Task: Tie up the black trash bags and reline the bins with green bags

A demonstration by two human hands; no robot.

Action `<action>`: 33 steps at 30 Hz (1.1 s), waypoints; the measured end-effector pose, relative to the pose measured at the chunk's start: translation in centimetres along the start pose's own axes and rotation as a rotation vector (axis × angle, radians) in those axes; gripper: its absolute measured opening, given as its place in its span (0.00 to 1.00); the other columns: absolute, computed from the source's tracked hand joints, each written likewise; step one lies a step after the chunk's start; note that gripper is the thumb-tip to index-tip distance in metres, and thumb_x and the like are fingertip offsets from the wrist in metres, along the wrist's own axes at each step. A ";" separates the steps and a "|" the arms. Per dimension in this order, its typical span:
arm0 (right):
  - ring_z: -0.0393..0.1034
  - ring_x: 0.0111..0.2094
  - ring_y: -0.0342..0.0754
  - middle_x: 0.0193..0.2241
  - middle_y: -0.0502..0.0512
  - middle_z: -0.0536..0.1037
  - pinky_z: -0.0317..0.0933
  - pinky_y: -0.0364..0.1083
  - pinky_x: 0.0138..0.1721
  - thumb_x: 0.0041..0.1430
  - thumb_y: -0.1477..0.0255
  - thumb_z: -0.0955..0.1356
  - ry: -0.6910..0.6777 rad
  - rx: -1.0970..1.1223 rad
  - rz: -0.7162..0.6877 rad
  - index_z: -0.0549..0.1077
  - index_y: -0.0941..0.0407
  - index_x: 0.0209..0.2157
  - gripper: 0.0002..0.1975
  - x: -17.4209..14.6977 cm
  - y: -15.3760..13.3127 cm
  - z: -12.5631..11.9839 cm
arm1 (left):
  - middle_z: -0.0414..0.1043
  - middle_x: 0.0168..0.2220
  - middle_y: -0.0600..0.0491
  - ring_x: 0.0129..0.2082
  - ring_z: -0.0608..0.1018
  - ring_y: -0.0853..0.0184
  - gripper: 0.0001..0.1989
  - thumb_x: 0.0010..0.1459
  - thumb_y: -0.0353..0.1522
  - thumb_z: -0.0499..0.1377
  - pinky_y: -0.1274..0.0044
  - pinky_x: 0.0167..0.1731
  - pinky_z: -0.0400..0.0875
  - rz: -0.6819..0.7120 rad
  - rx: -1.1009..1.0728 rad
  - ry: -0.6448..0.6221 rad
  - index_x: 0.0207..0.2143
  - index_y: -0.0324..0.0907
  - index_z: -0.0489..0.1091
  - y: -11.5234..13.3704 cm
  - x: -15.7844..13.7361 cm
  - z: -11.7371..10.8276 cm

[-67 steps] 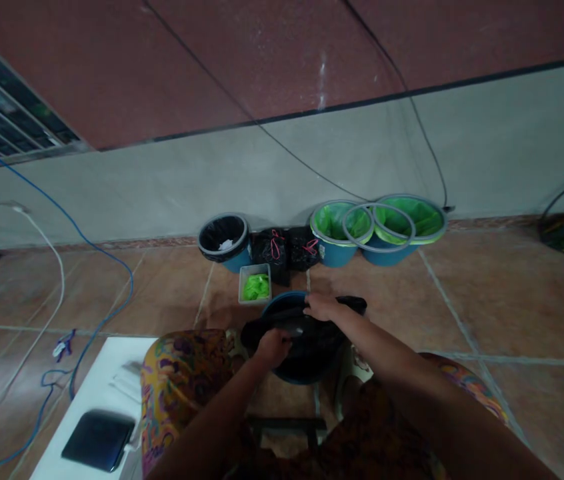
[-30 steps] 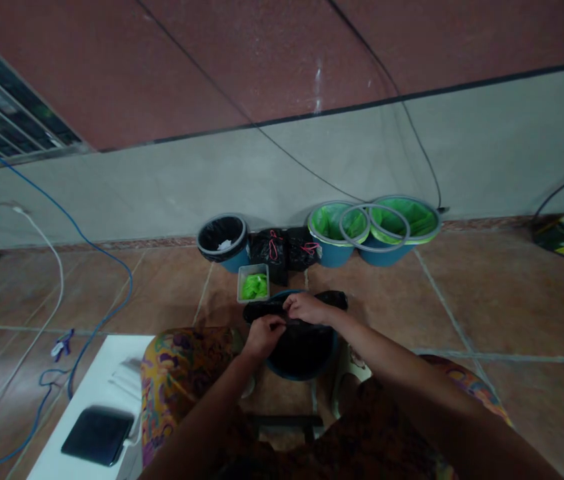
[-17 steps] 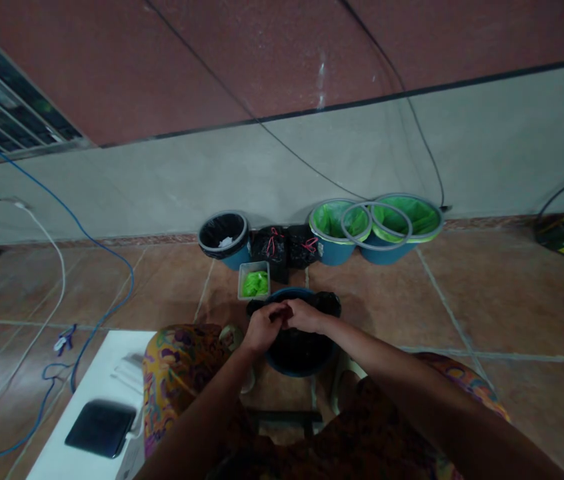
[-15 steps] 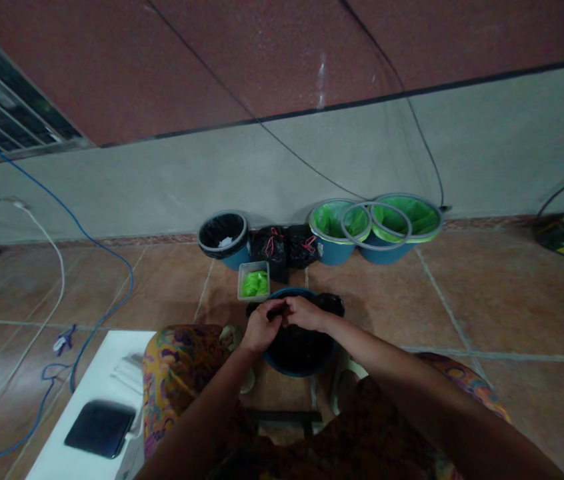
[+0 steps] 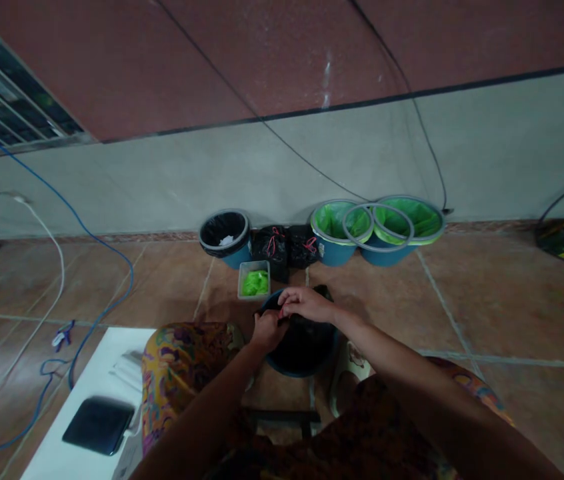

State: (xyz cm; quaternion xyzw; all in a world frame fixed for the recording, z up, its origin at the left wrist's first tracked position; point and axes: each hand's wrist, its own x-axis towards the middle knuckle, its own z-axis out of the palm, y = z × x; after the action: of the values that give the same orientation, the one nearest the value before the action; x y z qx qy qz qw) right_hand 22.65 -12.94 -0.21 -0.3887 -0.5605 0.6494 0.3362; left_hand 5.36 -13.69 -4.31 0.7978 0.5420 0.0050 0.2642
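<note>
A blue trash bin point(image 5: 296, 374) stands on the floor between my feet, with a black garbage bag point(image 5: 305, 347) inside it. My left hand point(image 5: 267, 331) is closed at the bin's left side, fingers on the gathered bag edge. Just above and to the right, my right hand point(image 5: 308, 304) pinches at the same spot. A small bit of red drawstring point(image 5: 282, 311) shows between the fingertips. The bag's far right edge sticks up behind my right wrist. How deep the bag reaches is too dark to see.
Beyond the bin sits a clear tub point(image 5: 255, 280) of green bags. Along the wall are a black-lined bin point(image 5: 225, 238), tied black bags point(image 5: 271, 247), green-lined bins point(image 5: 337, 230) and a loose grey ring point(image 5: 378, 228). A phone point(image 5: 99, 425) lies on a white bench point(image 5: 52, 453).
My hands have shifted: the right rose slightly, the left dropped. The red drawstring now shows between them, and the bag's edge is pulled in from the bin's rim.
</note>
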 end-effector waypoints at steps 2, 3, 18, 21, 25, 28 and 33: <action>0.73 0.27 0.43 0.25 0.51 0.79 0.65 0.44 0.34 0.51 0.71 0.70 -0.011 0.076 -0.035 0.72 0.58 0.34 0.08 -0.3 -1.1 -0.6 | 0.76 0.44 0.46 0.49 0.75 0.56 0.11 0.58 0.30 0.56 0.64 0.52 0.64 -0.002 -0.003 0.022 0.42 0.41 0.74 -0.6 0.0 0.6; 0.73 0.27 0.43 0.25 0.51 0.79 0.65 0.44 0.34 0.51 0.69 0.70 0.002 0.114 -0.052 0.72 0.58 0.34 0.09 -0.4 -1.6 -0.8 | 0.76 0.43 0.46 0.48 0.75 0.57 0.11 0.56 0.28 0.56 0.66 0.51 0.65 0.008 -0.010 0.034 0.42 0.41 0.74 -0.8 0.1 0.8; 0.72 0.29 0.42 0.25 0.49 0.78 0.65 0.42 0.34 0.50 0.67 0.72 0.111 0.113 -0.071 0.74 0.58 0.35 0.12 -0.5 -2.5 -1.9 | 0.66 0.59 0.44 0.59 0.69 0.55 0.39 0.46 0.36 0.69 0.62 0.59 0.63 0.158 -0.550 0.194 0.60 0.40 0.61 -0.2 -0.5 -2.4; 0.72 0.28 0.42 0.26 0.49 0.78 0.64 0.42 0.32 0.52 0.67 0.71 0.039 0.084 -0.091 0.73 0.59 0.36 0.12 -0.3 -2.6 -1.4 | 0.69 0.57 0.46 0.58 0.70 0.56 0.31 0.52 0.37 0.66 0.63 0.61 0.62 0.311 -0.541 0.092 0.58 0.41 0.65 1.3 0.3 -2.6; 0.70 0.25 0.41 0.24 0.49 0.77 0.62 0.41 0.29 0.53 0.67 0.71 -0.013 0.100 -0.084 0.73 0.59 0.37 0.11 -0.4 -3.1 -0.9 | 0.72 0.54 0.48 0.55 0.73 0.62 0.20 0.61 0.33 0.57 0.68 0.57 0.66 0.354 -0.620 0.117 0.55 0.41 0.67 2.9 1.9 -0.3; 0.71 0.26 0.41 0.26 0.50 0.78 0.62 0.41 0.30 0.53 0.67 0.72 0.030 0.184 -0.113 0.74 0.59 0.37 0.12 -0.7 -3.7 -0.9 | 0.75 0.49 0.48 0.52 0.75 0.62 0.12 0.60 0.30 0.56 0.69 0.54 0.67 0.244 -0.502 0.143 0.46 0.40 0.72 2.8 2.3 1.8; 0.73 0.29 0.43 0.26 0.50 0.79 0.65 0.43 0.35 0.51 0.66 0.74 0.122 0.310 -0.200 0.75 0.57 0.37 0.13 -1.2 -4.4 -1.6 | 0.74 0.32 0.50 0.37 0.76 0.65 0.09 0.59 0.27 0.53 0.72 0.45 0.69 0.121 -0.278 0.121 0.29 0.40 0.72 1.2 1.8 2.9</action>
State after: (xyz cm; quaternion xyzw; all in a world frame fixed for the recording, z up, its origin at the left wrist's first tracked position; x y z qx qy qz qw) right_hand 24.64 -12.64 4.20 -0.3134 -0.4681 0.6665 0.4883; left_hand 8.02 -13.66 -6.85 0.7828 0.5021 0.1441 0.3382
